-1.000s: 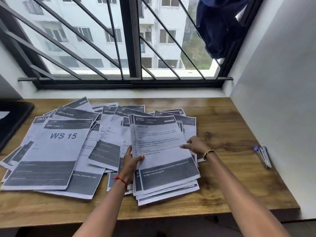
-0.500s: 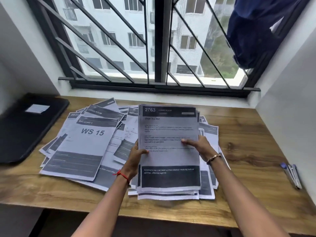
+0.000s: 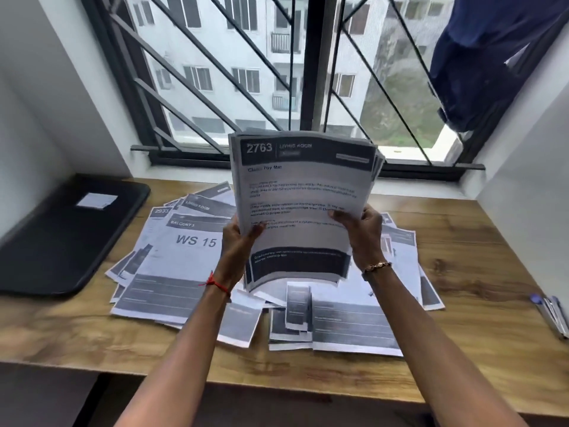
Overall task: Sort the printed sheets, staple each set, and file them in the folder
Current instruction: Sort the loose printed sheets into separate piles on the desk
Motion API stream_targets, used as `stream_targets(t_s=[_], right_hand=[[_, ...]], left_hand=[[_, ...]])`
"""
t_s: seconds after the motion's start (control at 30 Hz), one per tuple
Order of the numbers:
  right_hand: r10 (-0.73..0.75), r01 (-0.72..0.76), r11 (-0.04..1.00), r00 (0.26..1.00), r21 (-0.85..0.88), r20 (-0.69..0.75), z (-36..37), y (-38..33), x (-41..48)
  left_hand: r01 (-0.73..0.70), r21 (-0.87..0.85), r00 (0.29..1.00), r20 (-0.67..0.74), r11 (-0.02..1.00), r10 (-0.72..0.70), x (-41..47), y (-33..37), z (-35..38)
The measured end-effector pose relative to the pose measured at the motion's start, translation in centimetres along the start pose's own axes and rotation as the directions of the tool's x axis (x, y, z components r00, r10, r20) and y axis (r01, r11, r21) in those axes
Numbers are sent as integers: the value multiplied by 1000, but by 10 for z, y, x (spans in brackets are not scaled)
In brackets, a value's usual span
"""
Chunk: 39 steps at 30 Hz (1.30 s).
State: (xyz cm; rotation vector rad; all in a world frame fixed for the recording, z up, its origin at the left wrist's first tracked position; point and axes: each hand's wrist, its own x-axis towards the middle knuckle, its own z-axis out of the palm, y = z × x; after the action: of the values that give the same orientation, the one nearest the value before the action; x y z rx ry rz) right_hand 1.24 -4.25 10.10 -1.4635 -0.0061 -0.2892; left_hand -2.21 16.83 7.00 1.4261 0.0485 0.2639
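Left hand [image 3: 237, 241] and right hand [image 3: 365, 232] pinching the stack [image 3: 301, 186] by its two long edges, held near-upright above the loose sheets [image 3: 184, 272], long axis vertical. Probably wants tapping straight down on the desk [image 3: 468, 248] next; folder [image 3: 70, 235] way off left, closer to the left hand.

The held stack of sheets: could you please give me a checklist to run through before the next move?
1. Grip: left hand and right hand each hold a side edge of the stack: ok.
2. Stack clear of the table: ok, upright above the loose sheets.
3. Edges squared: not ok, the top right corners fan out.
4. All sheets one set: cannot tell, only the top 2763 sheet shows.
5. Folder in place: ok, it lies at the table's left.
6. Stapler ready: cannot tell, the small items at the table's right edge are unclear.
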Motion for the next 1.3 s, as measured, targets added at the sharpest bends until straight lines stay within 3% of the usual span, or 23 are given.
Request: stream_targets(t_s=[0.27, 0.53, 0.77, 0.87, 1.03, 1.17, 1.3], right_hand=[[95, -71, 978, 989, -196, 116, 14, 38, -41], [49, -53, 963, 999, -265, -24, 33, 34, -45], [205, -211, 955, 977, -206, -53, 48, 31, -42], [338, -343, 922, 939, -179, -59, 57, 41, -50], [580, -580, 799, 813, -156, -51, 72, 67, -69], [679, -672, 720, 734, -172, -29, 88, 79, -81], [693, -681, 704, 721, -200, -16, 102, 93, -81]], left_hand=[[86, 124, 996, -19, 989, -84, -14, -32, -36], [66, 156, 993, 91, 986, -81, -9, -25, -51], [163, 154, 978, 107, 975, -181, 2, -15, -75], [208, 227, 973, 53, 951, -226, 3, -23, -93], [345, 364, 931, -16, 865, -364, -9, -42, -125], [406, 326, 901, 16, 854, -434, -23, -50, -145], [426, 347, 897, -45, 835, -439, -25, -55, -161]])
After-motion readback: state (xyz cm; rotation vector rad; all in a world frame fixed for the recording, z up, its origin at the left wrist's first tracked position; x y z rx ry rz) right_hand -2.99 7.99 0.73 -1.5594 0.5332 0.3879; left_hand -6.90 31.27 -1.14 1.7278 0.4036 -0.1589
